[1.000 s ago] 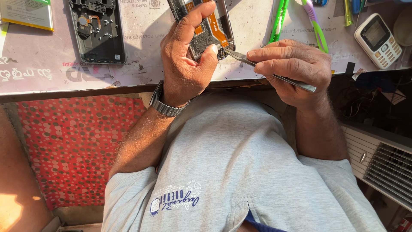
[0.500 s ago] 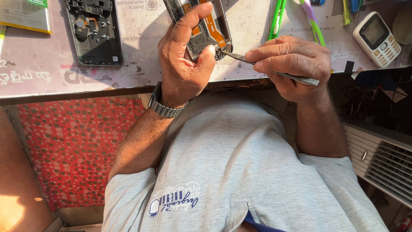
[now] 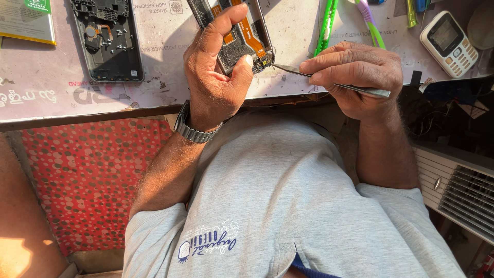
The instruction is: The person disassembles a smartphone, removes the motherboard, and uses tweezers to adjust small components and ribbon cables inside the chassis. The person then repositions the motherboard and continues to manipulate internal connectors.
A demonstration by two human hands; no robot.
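We steadied an opened phone at the bench edge and worked its lower corner with tweezers.

Our left hand (image 3: 216, 77) gripped the opened phone (image 3: 234, 31) at the near edge of the worktable (image 3: 154, 62), thumb and forefinger clamped across it so the exposed board faced up and could not shift. Our right hand (image 3: 357, 77) pinched the metal tweezers (image 3: 329, 82) narrowly, low and near level, tips at the phone's near right corner. A second stripped phone frame (image 3: 108, 41) lay to the far left, a small keypad phone (image 3: 448, 44) far right, well apart from the work.
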